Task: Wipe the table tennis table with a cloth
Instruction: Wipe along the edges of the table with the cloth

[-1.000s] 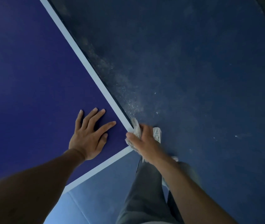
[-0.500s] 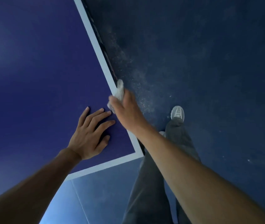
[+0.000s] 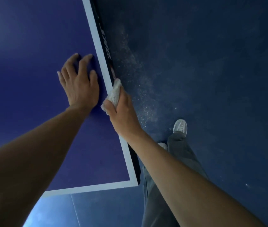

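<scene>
1. Closest to the camera, two bare forearms reach forward, with grey trousers (image 3: 184, 154) and a white shoe (image 3: 180, 126) below on the right.
2. Between the arms lies the near right corner of a blue desk (image 3: 31, 63), outlined by a white border line (image 3: 97, 46).
3. Further on, the left hand (image 3: 79, 86) rests palm down on the desk top, fingers straight and slightly spread, holding nothing.
4. Just beside it, the right hand (image 3: 123, 115) grips a bunched white cloth (image 3: 113, 95), thumb pressed on top. Its other fingers are hidden past the desk's right edge. The cloth sits on the white border line at that edge.
5. Beyond, a dark blue floor (image 3: 211, 79) shows a pale streak of dust (image 3: 138, 76) running alongside the desk.
</scene>
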